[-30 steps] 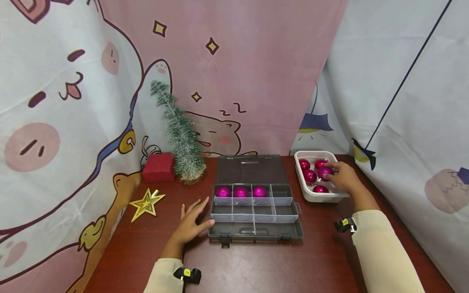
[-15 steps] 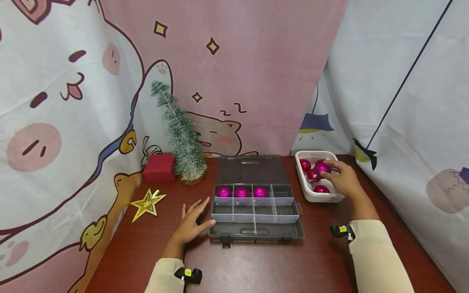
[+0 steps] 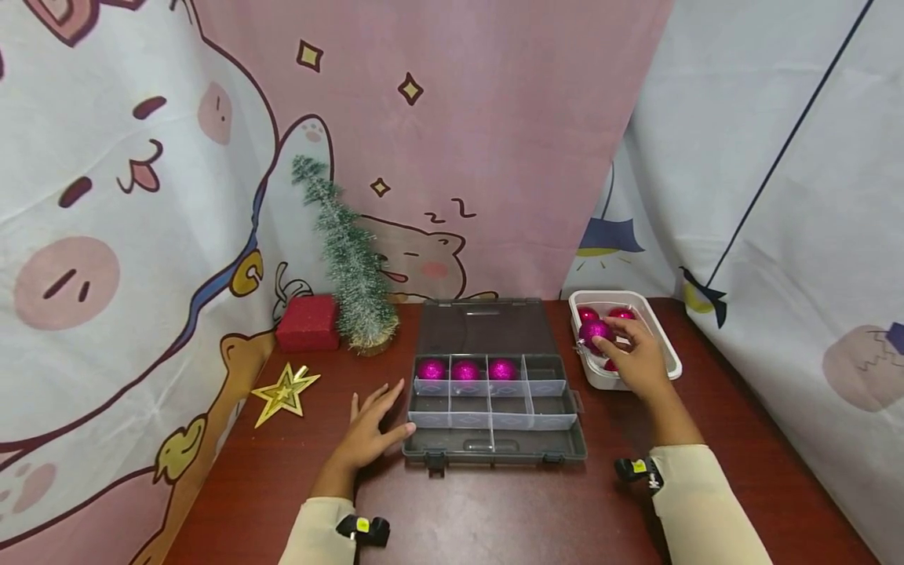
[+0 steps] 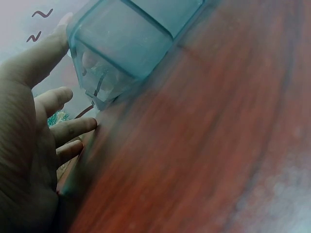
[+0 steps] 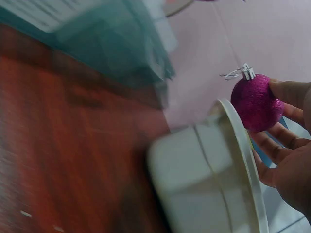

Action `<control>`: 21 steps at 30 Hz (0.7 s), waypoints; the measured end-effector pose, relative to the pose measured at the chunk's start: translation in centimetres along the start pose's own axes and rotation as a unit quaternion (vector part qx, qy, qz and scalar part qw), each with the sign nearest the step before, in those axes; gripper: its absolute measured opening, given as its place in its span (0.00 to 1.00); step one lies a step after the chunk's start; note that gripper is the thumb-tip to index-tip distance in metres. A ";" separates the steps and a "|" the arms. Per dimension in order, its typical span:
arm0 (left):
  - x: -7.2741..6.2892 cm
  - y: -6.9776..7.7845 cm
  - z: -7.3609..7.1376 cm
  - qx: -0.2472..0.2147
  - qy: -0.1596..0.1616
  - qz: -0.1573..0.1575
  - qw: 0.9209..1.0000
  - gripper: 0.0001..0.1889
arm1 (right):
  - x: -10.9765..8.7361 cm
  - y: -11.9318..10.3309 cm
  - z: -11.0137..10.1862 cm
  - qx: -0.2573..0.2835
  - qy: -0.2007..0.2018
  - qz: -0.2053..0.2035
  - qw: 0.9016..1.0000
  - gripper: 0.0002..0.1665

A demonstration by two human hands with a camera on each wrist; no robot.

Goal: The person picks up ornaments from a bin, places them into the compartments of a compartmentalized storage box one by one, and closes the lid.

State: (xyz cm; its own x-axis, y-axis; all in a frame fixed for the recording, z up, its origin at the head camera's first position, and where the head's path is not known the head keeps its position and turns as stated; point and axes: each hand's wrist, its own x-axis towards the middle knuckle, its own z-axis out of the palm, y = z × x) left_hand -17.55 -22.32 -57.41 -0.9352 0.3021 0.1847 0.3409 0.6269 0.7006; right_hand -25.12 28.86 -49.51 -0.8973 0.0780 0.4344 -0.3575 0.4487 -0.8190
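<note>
Bauble [image 3: 595, 334], one, glittery magenta with a silver cap, is held in the bent thumb and fingers of the right hand [image 3: 636, 357], raised over the left rim of one white tub [image 3: 603, 380]; inside the tub at least three shiny red baubles [image 3: 621, 312] show, the hand hiding part of the interior; to the left one grey plastic case [image 3: 448, 449] lies with its single lid [image 3: 487, 328] folded back, its ten compartments set in rows of four, four and two; three magenta baubles [image 3: 464, 370] fill the back row's first three from the left, one each; the left hand [image 3: 367, 435], fingers spread and grasping nothing, has its thumb at the case's left edge; beyond it are one gold star [image 3: 284, 392], one red box [image 3: 308, 323] and one frosted tree [image 3: 356, 282].
</note>
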 end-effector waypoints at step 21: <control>0.1 -0.1 0.2 0.015 0.012 0.005 1.000 0.47 | -2.7 -0.7 4.3 -0.016 0.056 -0.099 0.993 0.25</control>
State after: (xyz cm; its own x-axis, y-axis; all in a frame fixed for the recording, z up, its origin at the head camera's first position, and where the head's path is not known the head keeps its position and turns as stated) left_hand -17.60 -22.20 -57.59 -0.9339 0.2905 0.2085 0.3521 0.6453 0.6779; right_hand -23.56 24.49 -51.76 -0.7753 0.0833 0.6261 -0.5141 0.4925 -0.7022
